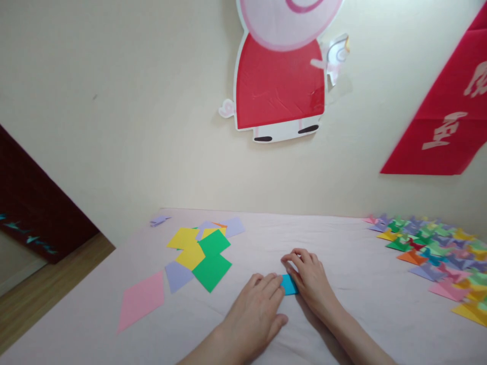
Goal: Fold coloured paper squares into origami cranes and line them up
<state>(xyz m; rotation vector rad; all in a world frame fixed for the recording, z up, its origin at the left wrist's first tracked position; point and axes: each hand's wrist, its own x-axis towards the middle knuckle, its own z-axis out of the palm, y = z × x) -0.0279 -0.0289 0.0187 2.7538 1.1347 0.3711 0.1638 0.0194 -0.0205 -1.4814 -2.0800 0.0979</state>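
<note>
A small folded piece of blue origami paper (289, 285) lies on the cloth-covered surface, between my two hands. My left hand (254, 309) rests flat, its fingertips on the paper's left side and its thumb held apart, lower down. At the right edge is my right hand (309, 276), with curled fingers and the thumb and index finger bent close together by the paper's upper edge. Part of the paper is covered by the hands, so its full folded shape is hidden.
Loose square sheets lie to the left, among them green (212, 272), yellow (190, 255) and pink (141, 300). A folded purple paper (160, 221) sits near the far left corner. Rows of folded paper figures (437, 253) fill the right side. A wall (171, 152) stands behind.
</note>
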